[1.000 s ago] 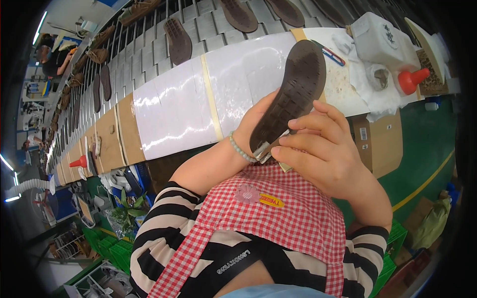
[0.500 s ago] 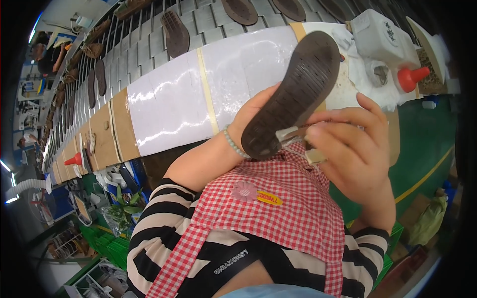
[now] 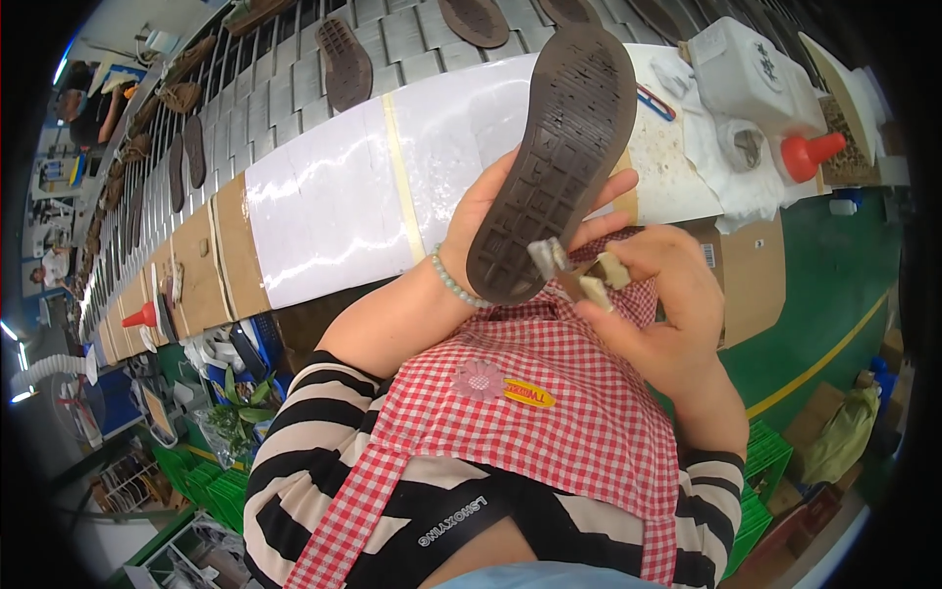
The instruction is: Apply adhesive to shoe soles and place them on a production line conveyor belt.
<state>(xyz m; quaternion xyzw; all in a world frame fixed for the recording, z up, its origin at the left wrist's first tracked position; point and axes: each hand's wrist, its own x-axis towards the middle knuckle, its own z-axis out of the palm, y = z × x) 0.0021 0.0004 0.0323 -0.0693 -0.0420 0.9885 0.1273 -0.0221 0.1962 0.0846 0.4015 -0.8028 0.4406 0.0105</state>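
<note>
My left hand (image 3: 481,211) supports a dark brown shoe sole (image 3: 564,147) from behind, and some of its fingers show past the sole's right edge. The sole is tilted, its gridded side facing up, with the narrower heel end close to me. In my right hand (image 3: 672,299), thumb and fingers pinch a small brush-like tool (image 3: 549,258) with a pale, greyish tip and a short brown part. Its tip is at the right edge of the sole's heel; I cannot tell whether it touches. Cream-coloured pieces cover the thumb and a fingertip of that hand.
A white-covered bench (image 3: 329,187) lies beyond my hands. Behind it, a slatted metal conveyor (image 3: 412,59) carries more soles (image 3: 343,64). At right stand a white plastic jug (image 3: 751,79) and a red-nozzled bottle (image 3: 812,155), near a blue-and-red pen-like tool (image 3: 655,102).
The sole has turned more upright and moved slightly left and up. My right hand has shifted left and lower, and the tool's tip now sits at the heel's edge.
</note>
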